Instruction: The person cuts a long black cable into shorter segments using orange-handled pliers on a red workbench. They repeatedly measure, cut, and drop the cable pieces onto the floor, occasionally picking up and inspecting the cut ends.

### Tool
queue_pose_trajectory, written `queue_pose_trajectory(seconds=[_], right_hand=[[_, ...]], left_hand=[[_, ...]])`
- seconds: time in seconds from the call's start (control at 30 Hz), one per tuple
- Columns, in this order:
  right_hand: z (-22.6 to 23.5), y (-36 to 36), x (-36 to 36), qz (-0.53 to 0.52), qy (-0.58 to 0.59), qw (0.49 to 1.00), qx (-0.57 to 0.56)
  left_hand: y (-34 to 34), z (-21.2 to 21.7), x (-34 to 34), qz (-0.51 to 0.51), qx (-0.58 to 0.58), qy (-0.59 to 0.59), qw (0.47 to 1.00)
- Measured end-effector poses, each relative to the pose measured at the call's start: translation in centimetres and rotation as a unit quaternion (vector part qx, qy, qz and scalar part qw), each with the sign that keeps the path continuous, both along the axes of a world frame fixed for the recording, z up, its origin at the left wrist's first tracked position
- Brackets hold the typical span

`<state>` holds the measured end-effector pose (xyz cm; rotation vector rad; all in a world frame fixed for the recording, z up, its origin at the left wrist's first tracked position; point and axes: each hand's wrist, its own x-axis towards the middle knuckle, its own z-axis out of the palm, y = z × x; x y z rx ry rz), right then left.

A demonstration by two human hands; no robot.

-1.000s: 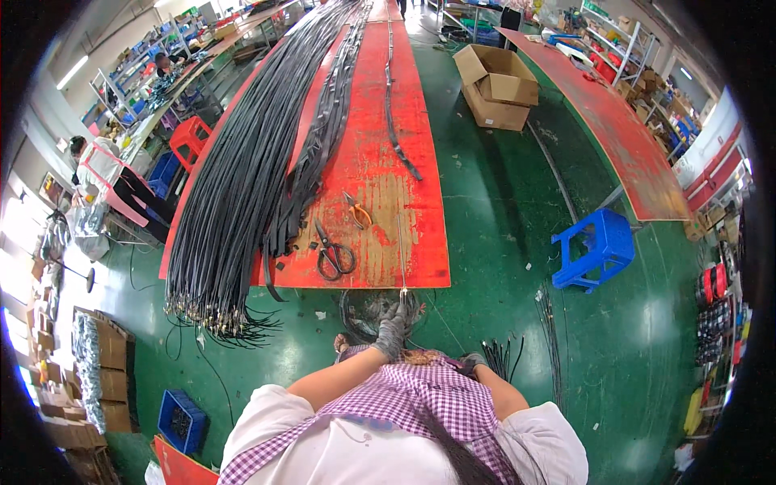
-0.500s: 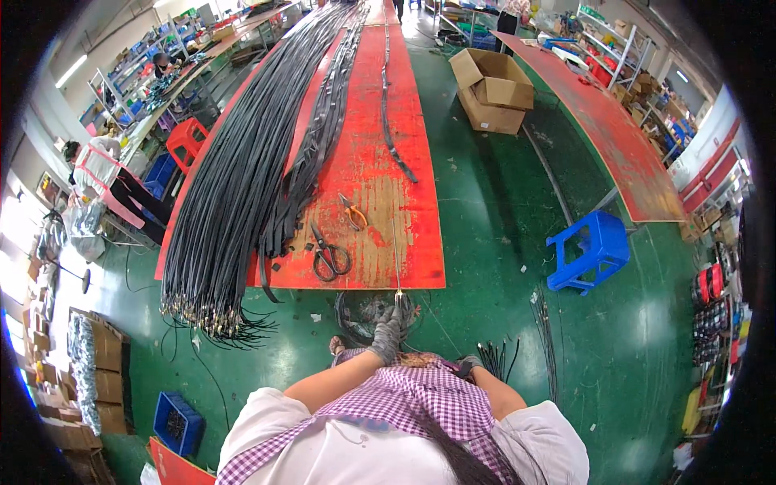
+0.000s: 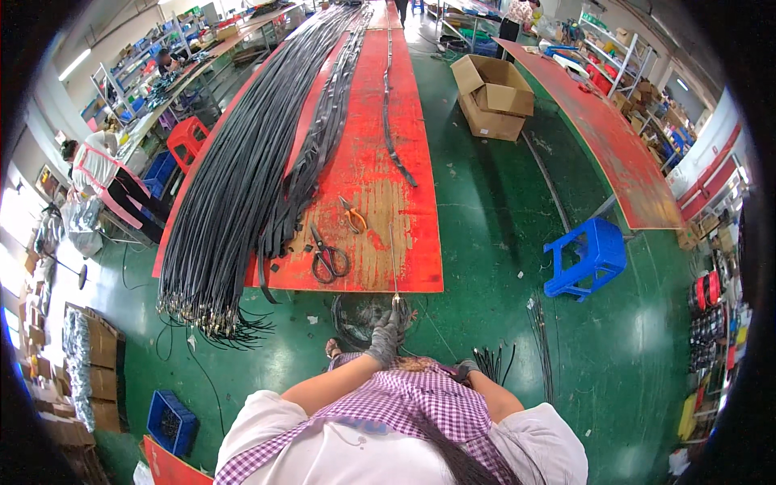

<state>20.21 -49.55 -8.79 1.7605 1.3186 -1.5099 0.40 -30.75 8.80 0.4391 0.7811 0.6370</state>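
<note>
My left hand (image 3: 385, 338), in a grey glove, is closed at the table's near edge around the end of a thin cable (image 3: 394, 259). A small shiny metal fitting shows at its fingertips, and the cable runs straight from there onto the tabletop. My right hand (image 3: 465, 369), also gloved, is low beside the checked apron, close to a bundle of black cable ends (image 3: 495, 364). Its fingers are mostly hidden. Black-handled scissors (image 3: 329, 259) and orange-handled pliers (image 3: 353, 217) lie on the table, left of the thin cable.
Long black cables (image 3: 242, 162) cover the left of the red table (image 3: 416, 242), their metal-tipped ends hanging over its edge. Coiled cable (image 3: 347, 319) is below the edge. A blue stool (image 3: 588, 257) and an open carton (image 3: 493, 121) stand right. Another person (image 3: 121, 186) is at left.
The view has shifted slightly. My left hand keeps its hold on the cable end, and my right hand stays low near the cable bundle.
</note>
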Motion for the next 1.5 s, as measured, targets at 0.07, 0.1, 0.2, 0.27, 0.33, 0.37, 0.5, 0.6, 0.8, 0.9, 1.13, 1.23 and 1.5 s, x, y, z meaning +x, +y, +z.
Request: queue_pose_trajectory(seconds=[0.07, 0.1, 0.2, 0.27, 0.33, 0.37, 0.5, 0.6, 0.8, 0.9, 1.13, 1.23, 1.5], right_hand=[[-1.5, -1.1, 0.8, 0.022, -0.027, 0.998, 0.047], [-2.7, -1.7, 1.3, 0.012, -0.021, 0.998, 0.063], [-5.9, -2.5, 1.5, -0.012, 0.009, 0.996, 0.089], [-8.3, -3.1, 1.9, -0.044, 0.011, 0.996, 0.082], [-10.7, -4.4, 3.2, -0.092, -0.005, 0.993, 0.068], [-11.3, -5.1, 3.9, -0.117, -0.014, 0.991, 0.061], [-6.3, -1.7, 0.4, -0.051, 0.043, 0.997, 0.033], [-3.0, -0.6, -0.5, 0.026, -0.062, 0.994, 0.089], [-3.1, -2.0, 1.1, 0.026, -0.033, 0.991, 0.129], [-1.5, -1.8, 0.6, -0.153, 0.077, 0.985, 0.033], [-2.4, -2.3, 1.7, -0.034, 0.014, 0.992, 0.124], [-2.1, -2.2, 1.5, 0.029, -0.002, 0.989, 0.143], [2.2, -1.5, 0.1, -0.13, 0.073, 0.985, 0.082]], left_hand=[[-0.2, 0.3, 0.9, 0.034, -0.017, -0.029, 0.999], [-0.4, 1.3, 1.0, 0.028, -0.028, -0.031, 0.999], [-0.9, 5.1, 0.3, 0.021, -0.056, -0.032, 0.998], [-0.9, 5.0, 0.2, 0.018, -0.053, -0.044, 0.997], [-1.0, 3.4, 0.7, 0.0, -0.026, -0.053, 0.998], [-1.1, 3.0, 1.1, -0.014, -0.012, -0.049, 0.999], [-0.9, 2.7, -0.8, 0.015, -0.014, 0.074, 0.997], [-0.3, 0.2, -1.6, 0.007, -0.092, -0.071, 0.993], [-0.7, -0.3, 0.0, 0.014, -0.047, -0.006, 0.999], [-0.4, -1.4, -0.6, 0.006, -0.064, -0.023, 0.998], [-1.4, 2.1, 0.3, 0.011, 0.017, 0.074, 0.997], [-1.4, 2.8, 0.3, 0.006, 0.009, 0.103, 0.995], [-1.3, 2.5, -0.5, -0.001, 0.033, 0.088, 0.996]])
